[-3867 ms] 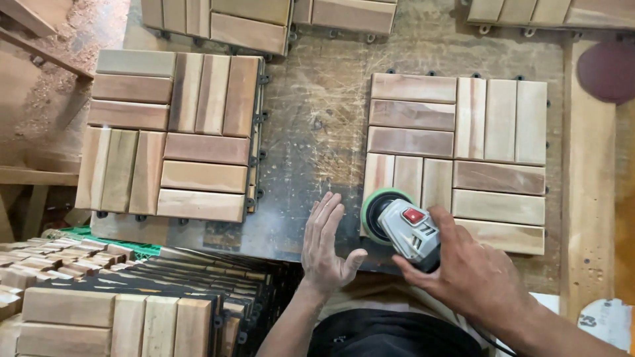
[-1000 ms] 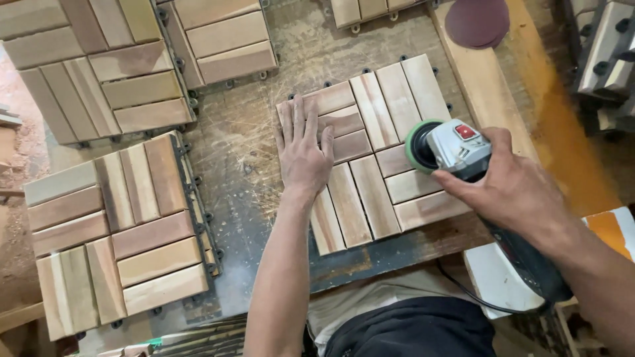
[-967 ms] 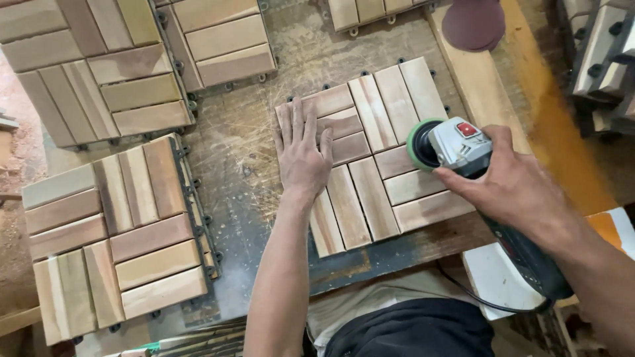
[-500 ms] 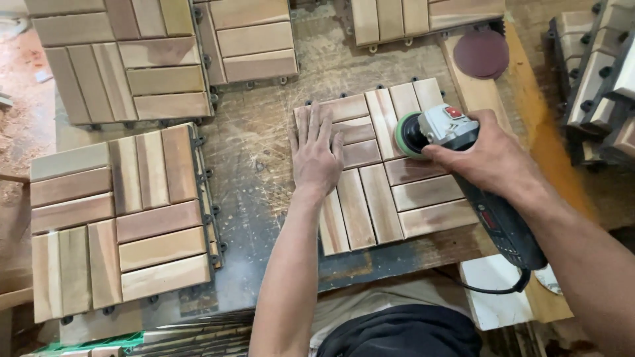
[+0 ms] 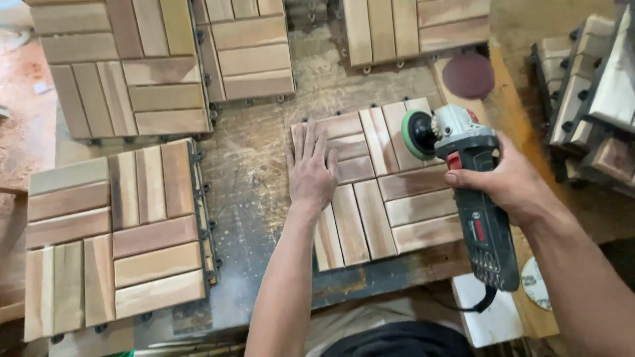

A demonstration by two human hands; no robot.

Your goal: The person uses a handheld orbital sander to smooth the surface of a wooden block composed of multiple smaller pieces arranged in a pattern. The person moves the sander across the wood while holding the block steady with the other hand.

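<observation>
A square wooden deck tile [image 5: 390, 198] made of slats lies on the worn workbench [image 5: 254, 165] in front of me. My left hand [image 5: 311, 168] rests flat on its left side, fingers together and pointing away. My right hand [image 5: 506, 182] grips the body of a grey and black angle grinder [image 5: 473, 198]. Its green-backed sanding disc [image 5: 418, 135] sits on the tile's upper right slats. The grinder's cable leaves from its rear end near my body.
More wooden tiles lie around: one at the left [image 5: 116, 235], two at the back left [image 5: 126, 66] [image 5: 248, 49], one at the back [image 5: 417, 26]. A loose round sanding disc [image 5: 468, 75] lies on a plank at right. Stacked tiles [image 5: 589, 92] stand at far right.
The grinder has moved up along the tile toward its far right corner. My left hand stays flat on the tile's left side. The view has shifted a little.
</observation>
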